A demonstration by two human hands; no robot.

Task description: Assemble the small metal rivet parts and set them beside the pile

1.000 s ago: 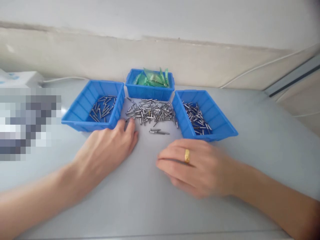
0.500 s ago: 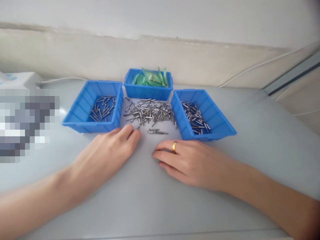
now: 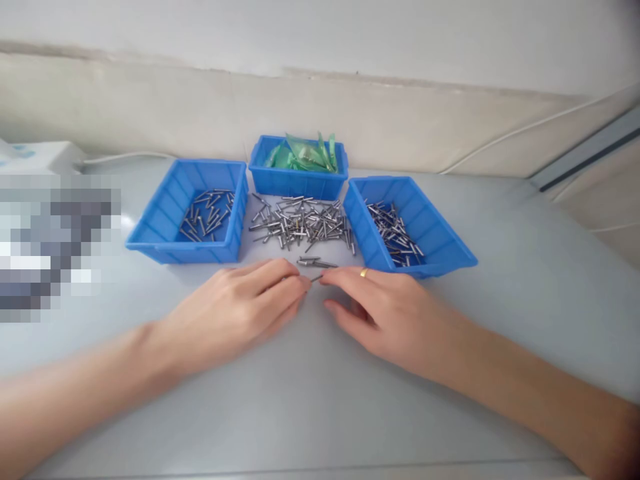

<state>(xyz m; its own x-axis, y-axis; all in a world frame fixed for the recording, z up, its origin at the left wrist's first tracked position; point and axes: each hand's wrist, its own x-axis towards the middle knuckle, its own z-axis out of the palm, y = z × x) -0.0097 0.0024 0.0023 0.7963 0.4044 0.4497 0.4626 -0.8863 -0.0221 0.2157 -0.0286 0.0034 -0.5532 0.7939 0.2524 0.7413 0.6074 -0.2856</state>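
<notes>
My left hand [image 3: 255, 300] is closed, its fingertips pinching what looks like a blind rivet [image 3: 316, 279] whose thin pin points right. The rivet's body is hidden by the fingers. Opposite it, my right hand [image 3: 395, 307], with a gold ring, has a fingertip at the pin's end; its thumb stands apart below. Just beyond the fingertips lie a few loose rivets [image 3: 315, 263]. Behind them spreads a pile of metal rivets [image 3: 305, 223] on the table.
A left blue bin [image 3: 183, 253] holds scattered rivets, and a right blue bin [image 3: 425, 270] holds more. At the back, another blue bin [image 3: 300, 183] contains green plastic packets [image 3: 305, 155]. A white cable [image 3: 130, 157] runs along the wall; a blurred area covers the far left.
My left hand has moved right, from beside the left bin to the middle, bringing the rivet to my right hand. The right hand's index finger and thumb have spread apart.
</notes>
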